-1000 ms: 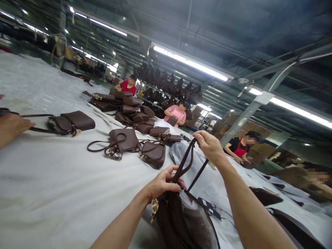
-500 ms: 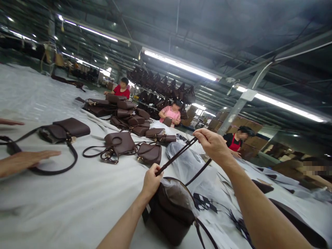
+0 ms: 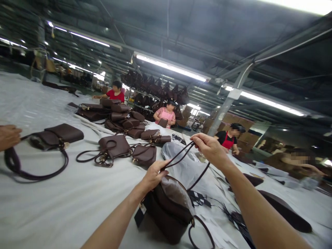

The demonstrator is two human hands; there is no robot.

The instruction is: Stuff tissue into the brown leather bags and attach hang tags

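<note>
1. The bag (image 3: 168,218) is below the left hand (image 3: 153,177), at the near part of the counter (image 3: 101,207), its mouth turned up; whether its base rests there I cannot tell
2. The left fingers are clamped on the strap (image 3: 202,175) just above the bag; a firm grip here should stop the pull from tipping it
3. The right hand (image 3: 210,149) pinches the strap farther off, thumb against fingers, so two strands run between the hands; a steady draw, without jerks, would suit so thin a piece
4. One more length drops from beneath the right hand toward the bag; it is worth checking that it neither twists nor crosses the pair
5. The plastic (image 3: 176,189) in the bag's mouth lies close to the left fingers; best not to drag it out
6. The tag (image 3: 140,215) hangs at the bag's left side, apart from the strap; leave it free
7. A co-worker's hand (image 3: 9,137) is well apart, far left; the strap has room on that side
</note>
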